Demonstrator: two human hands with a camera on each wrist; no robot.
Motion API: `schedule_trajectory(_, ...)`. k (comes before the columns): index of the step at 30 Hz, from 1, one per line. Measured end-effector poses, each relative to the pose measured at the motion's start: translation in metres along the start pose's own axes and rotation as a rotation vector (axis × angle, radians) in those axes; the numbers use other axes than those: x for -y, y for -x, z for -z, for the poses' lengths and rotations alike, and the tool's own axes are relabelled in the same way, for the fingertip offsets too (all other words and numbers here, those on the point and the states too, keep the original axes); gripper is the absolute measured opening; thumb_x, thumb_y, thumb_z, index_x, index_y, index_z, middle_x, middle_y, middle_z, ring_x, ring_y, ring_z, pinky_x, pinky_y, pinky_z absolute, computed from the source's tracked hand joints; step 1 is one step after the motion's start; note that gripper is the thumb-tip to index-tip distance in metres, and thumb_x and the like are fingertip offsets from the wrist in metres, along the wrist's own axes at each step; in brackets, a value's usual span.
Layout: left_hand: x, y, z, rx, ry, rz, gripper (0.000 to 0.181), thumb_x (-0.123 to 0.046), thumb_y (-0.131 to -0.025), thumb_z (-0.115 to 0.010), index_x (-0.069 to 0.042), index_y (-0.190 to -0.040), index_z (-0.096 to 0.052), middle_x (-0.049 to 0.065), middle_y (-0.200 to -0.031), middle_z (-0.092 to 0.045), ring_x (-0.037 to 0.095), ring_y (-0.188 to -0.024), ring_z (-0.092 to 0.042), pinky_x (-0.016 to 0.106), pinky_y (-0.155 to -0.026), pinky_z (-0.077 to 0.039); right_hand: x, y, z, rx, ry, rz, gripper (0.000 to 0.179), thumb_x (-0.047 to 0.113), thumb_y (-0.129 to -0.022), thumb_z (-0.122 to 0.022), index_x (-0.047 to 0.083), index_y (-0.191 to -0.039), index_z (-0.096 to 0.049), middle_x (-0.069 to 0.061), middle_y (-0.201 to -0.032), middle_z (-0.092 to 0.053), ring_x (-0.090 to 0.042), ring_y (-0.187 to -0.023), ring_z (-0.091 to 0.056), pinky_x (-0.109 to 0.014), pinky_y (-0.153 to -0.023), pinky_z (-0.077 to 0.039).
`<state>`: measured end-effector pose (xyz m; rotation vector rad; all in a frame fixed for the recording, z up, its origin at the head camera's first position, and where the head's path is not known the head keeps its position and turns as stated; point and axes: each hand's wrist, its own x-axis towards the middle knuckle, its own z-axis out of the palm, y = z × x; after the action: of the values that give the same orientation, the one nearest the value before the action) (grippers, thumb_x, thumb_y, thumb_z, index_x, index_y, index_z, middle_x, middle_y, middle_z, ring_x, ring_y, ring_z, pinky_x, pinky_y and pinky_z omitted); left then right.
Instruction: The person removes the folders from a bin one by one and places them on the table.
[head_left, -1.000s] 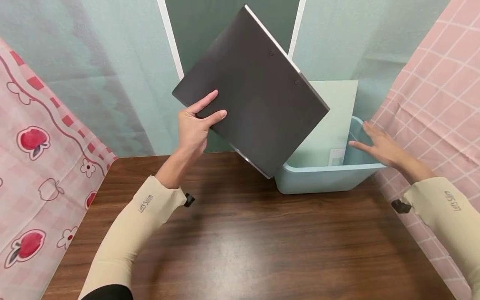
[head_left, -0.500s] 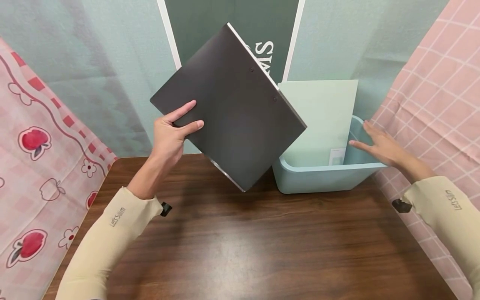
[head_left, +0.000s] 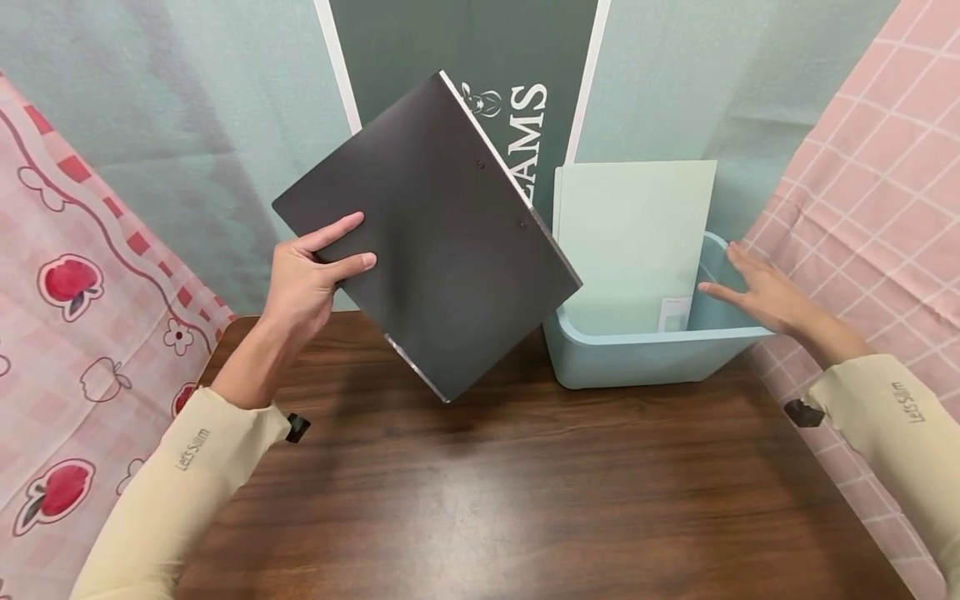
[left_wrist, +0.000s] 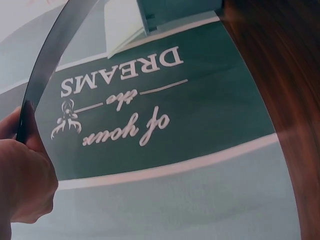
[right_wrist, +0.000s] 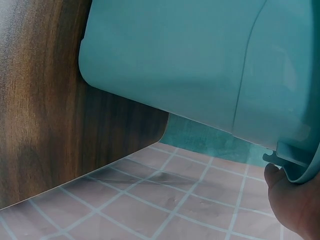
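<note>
My left hand (head_left: 303,279) pinches a flat black folder (head_left: 442,250) at its lower left edge, thumb and a finger lying across the near face. The folder is held tilted over the back of the table, with two small rivets near its right edge; in the left wrist view it shows edge-on. My right hand (head_left: 772,292) grips the right end rim of a light blue plastic bin (head_left: 637,358). In the right wrist view, its fingers (right_wrist: 272,175) are at the rim's end. Pale green folders (head_left: 637,233) stand upright in the bin, a small white label low on the front one.
The brown wooden table (head_left: 480,500) lies under both arms. Behind it hangs a blue-green cloth with a dark green panel (head_left: 405,50) and white lettering. Pink patterned cloth (head_left: 75,350) drapes at the left, pink checked cloth (head_left: 885,225) at the right.
My left hand has carried the black folder left and down, away from the bin, uncovering the pale green folders and the cloth's lettering. My right hand has stayed at the bin's rim.
</note>
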<state>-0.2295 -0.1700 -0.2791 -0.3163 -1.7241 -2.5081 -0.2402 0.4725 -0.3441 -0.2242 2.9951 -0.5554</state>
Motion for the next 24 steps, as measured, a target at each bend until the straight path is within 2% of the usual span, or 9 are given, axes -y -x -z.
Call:
schedule_trajectory(3,-0.003,0.002,0.009,0.027,0.008,0.025,0.057,0.026,-0.080,-0.077,-0.001,-0.131,-0.074,0.015,-0.137,-0.069,0.019,-0.114,-0.073,0.031,-0.087,-0.062,0.001,0.000,-0.001,-0.003,-0.001,0.002,0.096,0.052,-0.109,-0.049,-0.004,-0.166,0.004,-0.028,-0.173,0.010,-0.054,-0.158,0.004,-0.070,-0.125,0.000)
schedule_trajectory(9,-0.005,0.005,0.025,0.064,-0.038,0.060,0.056,0.023,-0.082,-0.076,-0.003,-0.132,-0.074,0.015,-0.145,-0.061,0.017,-0.111,-0.073,0.030,-0.087,-0.062,0.002,0.001,-0.001,-0.004,0.001,0.008,0.095,0.051,-0.109,-0.049,-0.005,-0.166,0.003,-0.029,-0.172,0.009,-0.054,-0.158,0.004,-0.070,-0.125,0.000)
schedule_trajectory(14,-0.005,0.006,0.036,0.084,-0.045,0.092,0.057,0.023,-0.083,-0.076,-0.002,-0.133,-0.073,0.012,-0.134,-0.069,0.017,-0.109,-0.074,0.031,-0.087,-0.062,0.003,0.001,0.000,-0.004,0.006,0.011,0.095,0.051,-0.109,-0.049,-0.006,-0.166,0.002,-0.030,-0.172,0.007,-0.054,-0.158,0.002,-0.071,-0.125,-0.002)
schedule_trajectory(20,-0.005,0.003,0.050,0.089,-0.076,0.146,0.057,0.024,-0.084,-0.074,-0.005,-0.133,-0.074,0.008,-0.122,-0.076,0.016,-0.104,-0.077,0.031,-0.085,-0.063,0.001,0.002,0.000,0.001,0.002,0.004,0.095,0.051,-0.109,-0.049,-0.005,-0.166,0.003,-0.029,-0.172,0.009,-0.055,-0.158,0.003,-0.072,-0.124,-0.001)
schedule_trajectory(24,-0.006,0.002,0.059,0.072,-0.132,0.196,0.056,0.022,-0.085,-0.075,-0.007,-0.133,-0.075,0.009,-0.133,-0.070,0.016,-0.106,-0.076,0.031,-0.085,-0.063,0.001,0.001,0.000,-0.005,0.003,0.009,0.095,0.051,-0.109,-0.049,-0.005,-0.166,0.002,-0.029,-0.172,0.008,-0.055,-0.158,0.002,-0.072,-0.123,-0.002)
